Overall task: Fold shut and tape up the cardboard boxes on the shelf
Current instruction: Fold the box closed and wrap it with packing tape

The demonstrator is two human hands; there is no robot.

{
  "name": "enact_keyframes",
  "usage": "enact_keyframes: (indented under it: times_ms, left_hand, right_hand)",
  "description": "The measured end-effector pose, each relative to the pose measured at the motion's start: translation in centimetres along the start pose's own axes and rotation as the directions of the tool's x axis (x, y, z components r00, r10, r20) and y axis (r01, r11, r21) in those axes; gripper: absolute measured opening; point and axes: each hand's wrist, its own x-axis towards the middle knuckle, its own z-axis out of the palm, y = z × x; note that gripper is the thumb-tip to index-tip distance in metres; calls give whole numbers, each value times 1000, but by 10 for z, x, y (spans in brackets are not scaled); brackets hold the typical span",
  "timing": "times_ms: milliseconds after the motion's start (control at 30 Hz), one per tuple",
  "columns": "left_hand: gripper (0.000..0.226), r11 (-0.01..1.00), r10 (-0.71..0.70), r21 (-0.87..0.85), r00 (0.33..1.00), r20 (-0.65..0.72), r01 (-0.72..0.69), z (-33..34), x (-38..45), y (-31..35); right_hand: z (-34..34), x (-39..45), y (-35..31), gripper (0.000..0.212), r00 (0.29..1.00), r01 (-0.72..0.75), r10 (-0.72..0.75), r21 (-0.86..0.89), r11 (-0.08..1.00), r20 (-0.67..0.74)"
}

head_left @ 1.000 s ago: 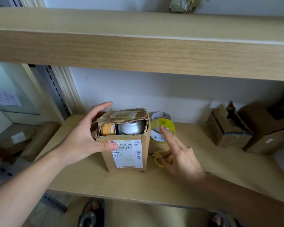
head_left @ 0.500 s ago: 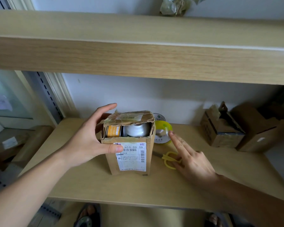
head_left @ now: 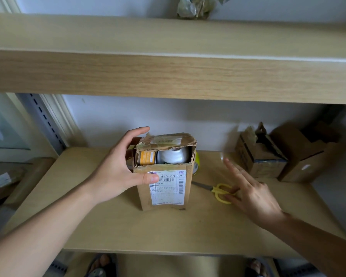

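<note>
Shelf (head_left: 108,226): scissors (head_left: 221,191), tape (head_left: 196,163) flank held box (head_left: 165,188).

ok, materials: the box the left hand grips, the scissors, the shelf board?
Box: brown corrugated cardboard, matte; torn, frayed flap edges and a white paper label.
Scissors: yellow handles, probably plastic; grey blade looks like metal.
Shelf board: pale wood grain, smooth; solid wood or laminate, cannot tell.

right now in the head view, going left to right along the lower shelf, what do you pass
left hand gripping the open cardboard box → tape roll peeking out behind it → yellow scissors → right hand → two more cardboard boxes
</note>
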Motion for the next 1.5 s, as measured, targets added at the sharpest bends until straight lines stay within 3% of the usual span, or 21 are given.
enact_keyframes:
  times_ms: [133,200,400,500,600,867,1233,1500]
  left_hand:
    - [103,999,21,31,1000,17,-22,5,4,-2]
    - [98,998,44,47,998,34,-45,9,7,-2]
    - [91,982,54,177,995,81,-67,9,10,0]
    - [94,952,131,265,987,97,-153,9,7,3]
    - [92,926,191,312,977,94,-211,9,7,2]
    - [83,946,204,246,978,45,-209,9,7,0]
    - [66,960,217,183,976,2,-214,11,2,-10]
    - [50,975,217,57,975,-54,-214,18,-5,-8]
  right_hand:
    - [-13,12,-23,79,948,123,-99,62,990,-303]
    - [-24,22,-42,58,914,143,-78,137,980,-399]
    - [-56,46,-87,27,884,49,203,515,856,-422]
    - [-69,55,-98,19,860,56,287,636,769,-423]
    - [-76,65,-113,28,862,62,307,686,725,-403]
    - [-63,90,-138,57,913,1,267,657,754,-309]
    - [-41,80,-129,71,968,-22,191,703,710,-163]
    - [-42,75,-132,73,967,14,171,715,699,-187]
